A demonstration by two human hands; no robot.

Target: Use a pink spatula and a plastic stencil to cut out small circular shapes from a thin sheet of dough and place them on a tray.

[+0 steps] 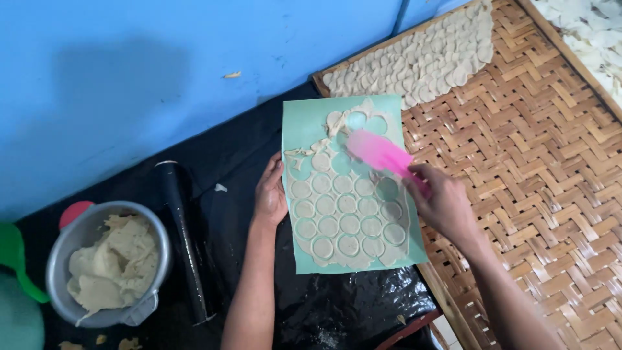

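Seen from the head camera, taking the pale green mat (304, 129) as landmark. The woven bamboo tray (518, 162) spreads to the mat's right and passes under its right edge; its far corner carries overlapping rows of cut dough discs (421, 61). The black plastic sheet (350, 304) covers the worktop under and left of the mat, and a metal pot of raw dough (110, 266) stands well to the left, with a black rolling pin (184, 240) between pot and mat. On the mat lies a rolled dough sheet (346, 223) scored into circles, its upper rows already gone and loose trimmings (311, 150) lying at the upper left. The left hand (270, 194) presses flat on the mat's left edge, fingers extended, grasping nothing. The right hand (440, 201) is clenched around the handle of a pink scraper (379, 152), whose blade lies over the mat's upper right. Risks, as judged: a steep or hurried blade could tear or fold the thin circles; lifted circles may stick to the scraper or to the surrounding web of dough; should the left hand ease off, the mat, half on the tray's edge, could slide or tip; trimmings might be carried along with good discs.
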